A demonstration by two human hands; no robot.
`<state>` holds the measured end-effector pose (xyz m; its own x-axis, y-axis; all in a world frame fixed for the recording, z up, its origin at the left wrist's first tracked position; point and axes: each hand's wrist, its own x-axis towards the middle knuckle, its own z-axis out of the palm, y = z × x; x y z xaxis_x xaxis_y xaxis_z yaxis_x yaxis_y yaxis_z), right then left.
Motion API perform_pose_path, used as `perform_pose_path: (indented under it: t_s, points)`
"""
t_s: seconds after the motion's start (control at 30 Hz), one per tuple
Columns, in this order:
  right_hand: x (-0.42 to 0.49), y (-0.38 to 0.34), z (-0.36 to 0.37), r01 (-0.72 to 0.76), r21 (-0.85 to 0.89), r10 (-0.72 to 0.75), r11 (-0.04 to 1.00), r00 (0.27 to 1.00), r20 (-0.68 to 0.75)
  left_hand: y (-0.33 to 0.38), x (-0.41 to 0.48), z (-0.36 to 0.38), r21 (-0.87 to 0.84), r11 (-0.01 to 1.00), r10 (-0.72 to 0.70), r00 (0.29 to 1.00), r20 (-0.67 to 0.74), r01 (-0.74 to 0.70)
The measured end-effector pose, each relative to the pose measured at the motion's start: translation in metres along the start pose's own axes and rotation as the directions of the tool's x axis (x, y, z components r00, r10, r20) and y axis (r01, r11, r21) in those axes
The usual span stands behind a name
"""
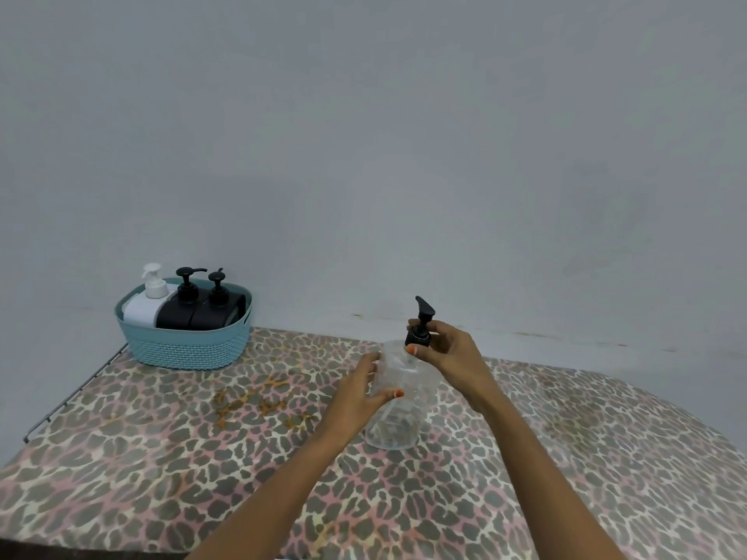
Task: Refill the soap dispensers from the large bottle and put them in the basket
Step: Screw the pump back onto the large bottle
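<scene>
A large clear plastic bottle stands upright on the leopard-print table. My left hand grips its upper body from the left. My right hand pinches the black pump cap at the bottle's neck. At the far left a light blue woven basket holds a white dispenser and two black dispensers, all upright.
A plain grey wall rises right behind the table. A thin metal rail runs along the table's left edge. Yellowish stains mark the cloth between the basket and the bottle.
</scene>
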<state>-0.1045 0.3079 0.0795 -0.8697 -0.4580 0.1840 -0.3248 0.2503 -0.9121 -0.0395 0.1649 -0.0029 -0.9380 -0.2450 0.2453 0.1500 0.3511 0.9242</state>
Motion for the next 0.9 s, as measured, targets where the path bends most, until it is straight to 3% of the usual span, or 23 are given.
perform_pose_path:
  t_s: [0.07, 0.3, 0.43, 0.7, 0.83, 0.9]
  points:
    - [-0.001, -0.001, -0.004, -0.007, 0.034, 0.006, 0.999, 0.999, 0.038, 0.0, 0.0, 0.0, 0.029, 1.0, 0.006, 1.0, 0.002, -0.006]
    - [-0.004, 0.004, 0.015, 0.065, 0.098, -0.04, 0.993, 0.97, -0.238, 0.002, -0.001, 0.002, 0.14, 0.99, 0.037, 0.999, -0.038, -0.032]
    - [-0.006, 0.004, 0.025, 0.107, 0.067, -0.081, 0.992, 0.945, -0.316, 0.004, -0.001, 0.002, 0.152, 0.988, 0.042, 0.998, -0.055, -0.034]
    - [-0.021, 0.025, 0.017, -0.009, 0.151, 0.026, 0.989, 0.993, -0.111, 0.005, -0.004, 0.002, 0.089, 0.995, 0.04, 0.999, -0.008, -0.039]
    - [-0.039, 0.058, 0.023, -0.092, 0.243, 0.113, 0.966, 0.991, -0.075, 0.003, -0.004, 0.004, 0.114, 0.993, 0.01, 1.0, -0.022, -0.007]
    - [-0.046, 0.075, 0.03, -0.134, 0.178, 0.145, 0.975, 0.988, -0.051, -0.001, -0.006, 0.004, 0.13, 0.991, -0.018, 1.0, -0.012, 0.019]
